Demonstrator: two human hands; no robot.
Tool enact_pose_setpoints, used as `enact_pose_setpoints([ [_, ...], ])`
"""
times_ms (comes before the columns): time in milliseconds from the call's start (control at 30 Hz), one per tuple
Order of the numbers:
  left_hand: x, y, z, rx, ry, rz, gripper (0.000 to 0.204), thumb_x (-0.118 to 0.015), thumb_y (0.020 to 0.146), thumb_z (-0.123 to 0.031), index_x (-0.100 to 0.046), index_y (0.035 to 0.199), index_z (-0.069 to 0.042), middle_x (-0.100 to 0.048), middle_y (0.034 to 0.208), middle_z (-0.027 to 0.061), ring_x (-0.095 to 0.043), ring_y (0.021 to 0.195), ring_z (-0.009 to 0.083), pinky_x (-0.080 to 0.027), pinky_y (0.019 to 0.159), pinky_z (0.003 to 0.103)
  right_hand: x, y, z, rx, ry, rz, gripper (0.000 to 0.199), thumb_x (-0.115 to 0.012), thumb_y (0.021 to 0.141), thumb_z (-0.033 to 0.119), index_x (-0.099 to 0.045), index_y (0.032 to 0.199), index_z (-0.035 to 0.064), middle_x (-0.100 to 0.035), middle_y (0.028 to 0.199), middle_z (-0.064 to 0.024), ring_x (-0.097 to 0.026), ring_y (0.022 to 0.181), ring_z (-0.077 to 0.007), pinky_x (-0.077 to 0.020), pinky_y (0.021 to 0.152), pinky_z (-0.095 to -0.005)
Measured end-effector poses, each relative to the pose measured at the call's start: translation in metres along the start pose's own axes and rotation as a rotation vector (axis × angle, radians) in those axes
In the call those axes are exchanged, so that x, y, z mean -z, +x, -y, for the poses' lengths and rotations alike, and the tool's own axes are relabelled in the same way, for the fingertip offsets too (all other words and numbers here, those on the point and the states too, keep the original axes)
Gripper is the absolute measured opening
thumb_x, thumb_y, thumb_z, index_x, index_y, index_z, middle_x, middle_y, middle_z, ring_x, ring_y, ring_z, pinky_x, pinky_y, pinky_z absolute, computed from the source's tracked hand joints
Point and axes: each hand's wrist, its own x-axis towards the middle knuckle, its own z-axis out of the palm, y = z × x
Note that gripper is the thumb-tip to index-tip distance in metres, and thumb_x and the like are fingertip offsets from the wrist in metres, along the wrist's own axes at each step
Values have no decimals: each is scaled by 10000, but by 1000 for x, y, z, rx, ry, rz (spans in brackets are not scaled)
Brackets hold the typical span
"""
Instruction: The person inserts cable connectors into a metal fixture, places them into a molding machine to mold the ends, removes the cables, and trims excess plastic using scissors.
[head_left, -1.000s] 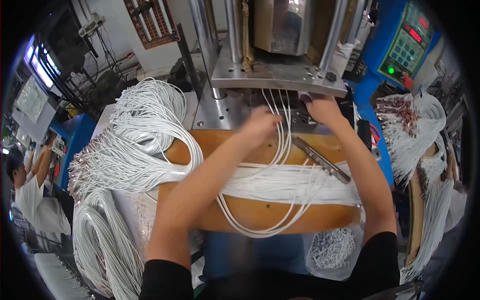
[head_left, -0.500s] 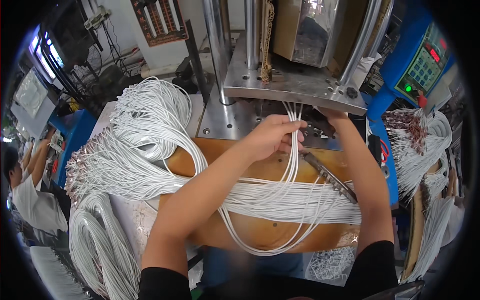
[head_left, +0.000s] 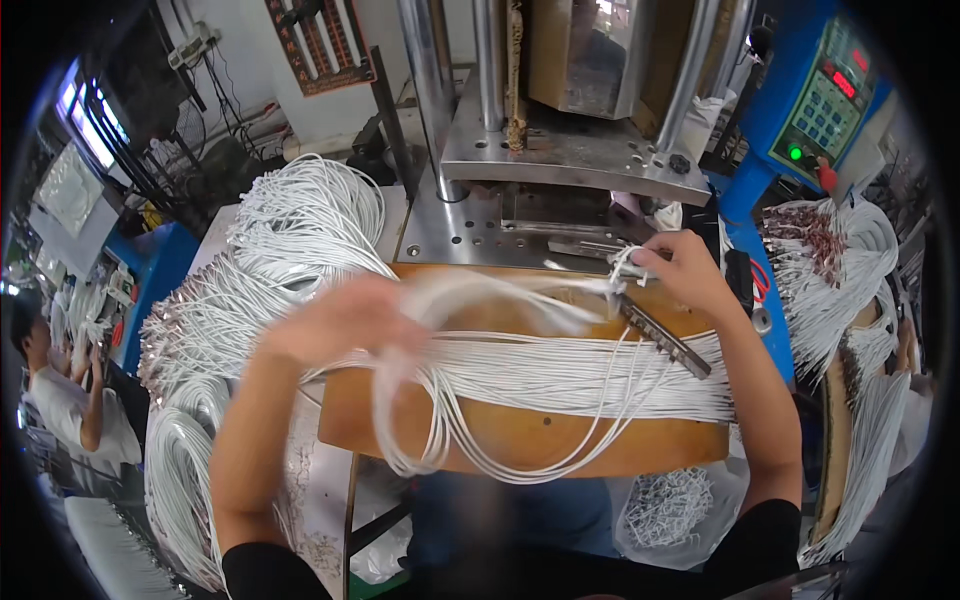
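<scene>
My left hand (head_left: pixel 345 318) is blurred with motion over the left part of a wooden board (head_left: pixel 520 435) and grips a bunch of white cables (head_left: pixel 470 300) that trails down in loops over the board's front edge. My right hand (head_left: pixel 680 268) pinches the other ends of those white cables at the right rear of the board, in front of the steel machine base (head_left: pixel 470 225). More white cables (head_left: pixel 600 375) lie across the board. A dark metal bar (head_left: pixel 665 335) rests under my right wrist.
A big heap of white cables (head_left: pixel 270 260) lies to the left, another bundle with brown ends (head_left: pixel 830 260) to the right. A blue control box (head_left: pixel 820 95) stands at the back right. A person in a white shirt (head_left: pixel 60 390) works at far left.
My left hand has swung from the machine base toward the left, dragging the cable bunch with it. My right hand stays near the machine, holding the cable ends.
</scene>
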Motion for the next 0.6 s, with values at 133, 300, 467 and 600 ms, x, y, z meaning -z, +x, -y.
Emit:
enact_pose_setpoints([
  [133,101,-59,20,247,178,-1028,401,-505,955,-331,-602,783,17,-599,609,76,-603,523,139,-479,453,248,3,-9,-4,10,-154,21,259,-693,783,241,-703,828,-14,-644,691,-174,-616,620,-245,-476,611,-343],
  [300,-9,5,11,-157,507,-903,297,-647,864,-293,-640,806,-2,-598,608,103,-615,566,229,-484,537,343,-8,-25,-25,225,-227,-151,186,-700,778,149,-691,842,-25,-645,767,-157,-616,672,-191,-470,622,-309],
  [467,-70,51,29,-457,901,-463,165,-684,788,-183,-681,843,-27,-665,788,159,-639,749,354,-515,686,413,44,-45,-16,31,88,161,192,-703,794,147,-690,851,-36,-671,772,-101,-611,681,-145,-476,624,-288],
  [600,-17,61,56,-90,717,-458,228,-650,805,-212,-698,882,-2,-679,808,179,-655,754,345,-517,680,431,127,-93,-3,-16,-116,610,208,-724,789,184,-697,837,-16,-678,777,-100,-633,706,-153,-492,649,-291],
])
